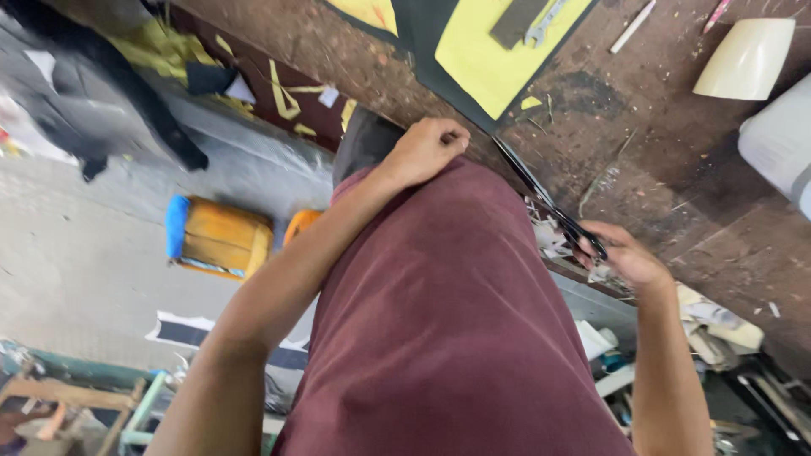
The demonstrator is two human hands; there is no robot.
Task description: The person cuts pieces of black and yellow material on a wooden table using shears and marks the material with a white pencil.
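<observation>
At the workbench edge — left hand [425,150] clenched on maroon fabric [448,304] draped off the brown table [676,194] | right hand [623,256] grasping black scissors [549,203] — blades lying along the fabric's edge

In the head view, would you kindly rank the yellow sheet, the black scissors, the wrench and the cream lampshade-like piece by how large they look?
1. Yellow sheet, clearly largest.
2. Black scissors and cream lampshade-like piece: the scissors look longer, the cream piece broader, so unranked.
3. Wrench, smallest.
</observation>
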